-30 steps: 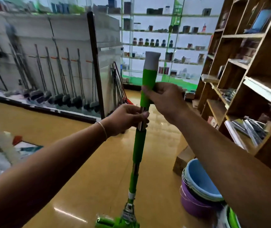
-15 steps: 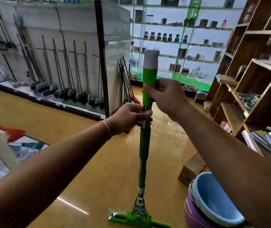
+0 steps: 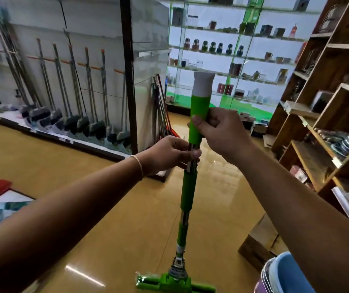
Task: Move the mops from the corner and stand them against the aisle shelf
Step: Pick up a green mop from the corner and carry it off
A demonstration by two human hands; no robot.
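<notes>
I hold a green mop (image 3: pixel 188 191) upright in front of me, its green sponge head near the floor at the bottom of the view. My right hand (image 3: pixel 222 132) grips the upper green handle just below the white cap. My left hand (image 3: pixel 169 154) is closed on the bare metal shaft right under it. The aisle shelf (image 3: pixel 148 49), a grey panel with a dark upright post, stands ahead to the left. Several thin-handled mops or brooms (image 3: pixel 158 115) lean against its end.
A row of long-handled brushes (image 3: pixel 78 119) stands along the grey shelf's base at left. Wooden shelving (image 3: pixel 321 115) fills the right side. Stacked plastic buckets (image 3: pixel 279 275) and a cardboard box (image 3: pixel 258 244) sit at lower right. Glass shelves (image 3: pixel 232 56) line the back wall.
The view has moved forward toward the grey shelf, which looks nearer. Both hands keep the same grip on the green mop, whose head now shows fully at the bottom.
</notes>
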